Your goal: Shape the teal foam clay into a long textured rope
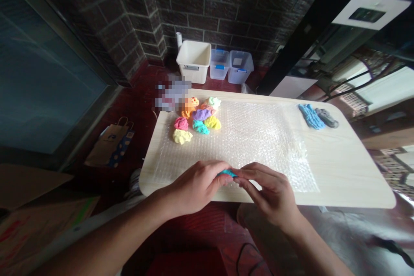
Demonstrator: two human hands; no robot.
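A small piece of turquoise modelling clay (228,173) is pinched between both hands above the near edge of the table. My left hand (202,183) curls round its left end, thumb below and fingers on top. With thumb and fingertips, my right hand (273,187) grips its right end. Beyond my left hand lie soft lumps of clay: pale yellow (183,136), pink-red (181,123), turquoise (201,127), purple (201,114), bright yellow (212,122), orange (189,107) and mint (214,102). Much of the held piece is hidden by my fingers.
Bubble wrap (258,138) covers much of the wooden table (349,168). A blue bundle (311,116) and a grey one (326,118) lie at the right. Bins, including a white one (194,60), stand behind. A paper bag (108,144) is on the floor at left.
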